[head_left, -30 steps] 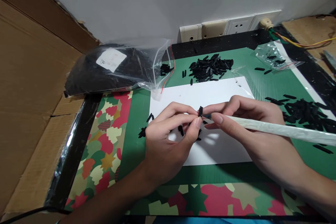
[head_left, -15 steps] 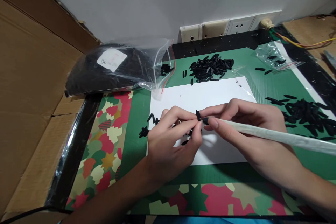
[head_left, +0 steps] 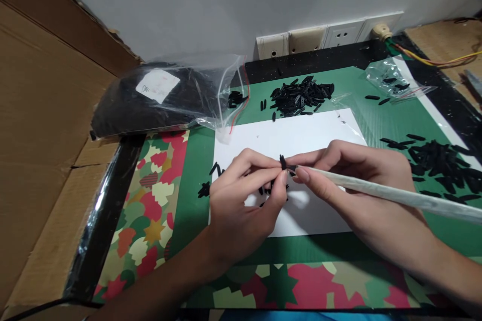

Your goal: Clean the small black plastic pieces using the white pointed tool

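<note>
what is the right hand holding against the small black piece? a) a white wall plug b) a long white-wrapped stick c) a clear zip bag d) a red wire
b: the right hand pinches a long white-wrapped stick whose dark tip meets the small black piece held in the left hand fingertips, above the white sheet.

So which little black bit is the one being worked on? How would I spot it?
Find the white sheet of paper in the middle of the green mat. Above it the left hand and right hand meet, and the small black piece is pinched in the left fingers, at the tip of the long white stick. It is held up, while the other bits lie flat.
</note>
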### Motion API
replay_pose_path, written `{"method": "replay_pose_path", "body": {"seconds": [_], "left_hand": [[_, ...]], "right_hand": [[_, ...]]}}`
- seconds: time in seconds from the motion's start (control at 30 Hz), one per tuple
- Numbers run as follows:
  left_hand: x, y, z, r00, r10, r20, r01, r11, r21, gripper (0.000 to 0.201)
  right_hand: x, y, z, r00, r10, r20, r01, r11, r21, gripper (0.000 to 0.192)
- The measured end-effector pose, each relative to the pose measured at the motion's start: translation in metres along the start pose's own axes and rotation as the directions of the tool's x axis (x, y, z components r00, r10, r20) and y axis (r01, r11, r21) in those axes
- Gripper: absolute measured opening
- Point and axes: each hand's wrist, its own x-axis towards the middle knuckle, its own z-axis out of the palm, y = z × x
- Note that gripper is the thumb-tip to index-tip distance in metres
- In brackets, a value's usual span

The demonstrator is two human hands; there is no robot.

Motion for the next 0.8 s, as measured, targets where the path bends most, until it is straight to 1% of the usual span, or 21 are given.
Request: {"method": "replay_pose_path", "body": {"seconds": [0.1, 0.27, 0.4, 0.47, 0.6, 0.8], "left_hand": [[0.0002, -0.0009, 0.0006, 0.999, -0.054, -0.003, 0.053, 0.99, -0.127, 0.019], [0.0, -0.0012, -0.001, 0.995, -0.097, 0.018, 0.098, 0.974, -0.205, 0.022], [0.0039, 0.0, -0.0032, 0.979, -0.196, 0.063, 0.206, 0.942, -0.267, 0.018], [0.0058, 0.0001, -0.0037, 0.972, -0.221, 0.078, 0.234, 0.929, -0.285, 0.017], [0.007, -0.0004, -0.0042, 0.973, -0.217, 0.081, 0.232, 0.924, -0.305, 0.018], [0.0049, -0.0022, -0.0032, 0.976, -0.196, 0.093, 0.216, 0.924, -0.315, 0.016]], "right_hand": [[-0.0005, -0.0007, 0.0006, 1.0, -0.014, -0.002, 0.014, 1.0, -0.017, 0.025], [-0.0003, -0.003, 0.0011, 0.999, -0.044, -0.015, 0.044, 0.999, -0.015, 0.025], [0.0017, -0.003, 0.0012, 0.999, -0.037, -0.019, 0.037, 0.999, 0.005, 0.024], [0.0024, -0.0027, 0.0012, 0.999, -0.037, -0.016, 0.038, 0.999, 0.027, 0.023], [0.0025, -0.0026, 0.0005, 0.999, -0.041, -0.015, 0.041, 0.999, 0.03, 0.021], [0.0029, -0.0035, -0.0023, 0.997, -0.069, -0.019, 0.069, 0.997, -0.024, 0.02]]}}
